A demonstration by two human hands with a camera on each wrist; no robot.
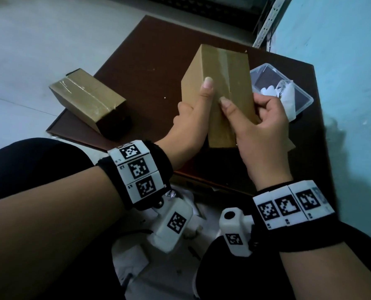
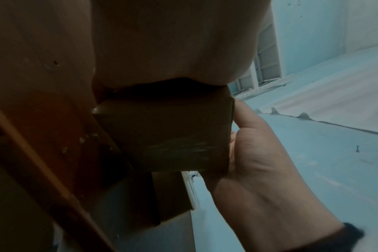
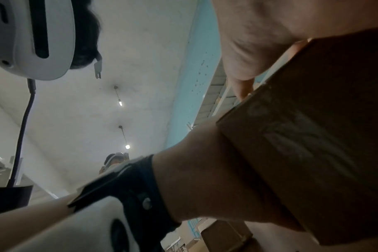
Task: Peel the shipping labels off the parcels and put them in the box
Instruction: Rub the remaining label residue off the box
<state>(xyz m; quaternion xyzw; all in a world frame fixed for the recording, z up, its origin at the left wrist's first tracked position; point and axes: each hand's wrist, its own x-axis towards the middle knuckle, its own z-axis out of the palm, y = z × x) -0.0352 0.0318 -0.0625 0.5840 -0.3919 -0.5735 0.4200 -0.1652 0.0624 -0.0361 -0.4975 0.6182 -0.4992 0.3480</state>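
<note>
head view: both hands are on a tall taped cardboard parcel (image 1: 219, 92), tipped up over the dark brown board (image 1: 141, 61). The left hand (image 1: 193, 118) is wrapped round its left side, thumb flat on the front. The right hand (image 1: 260, 124) is curled against the right edge, thumb tip on the tape seam.
box: a clear plastic tub (image 1: 297, 87) just right of that parcel, white peeled labels (image 1: 273, 92) inside.
other parcel: second taped carton (image 1: 87, 100) lying on the board's left edge.
left wrist view: parcel bottom (image 2: 164, 136) wedged between palm and the right hand (image 2: 255, 162).
right wrist view: parcel (image 3: 313, 145) close up and dark; can't tell the finger grip here.
</note>
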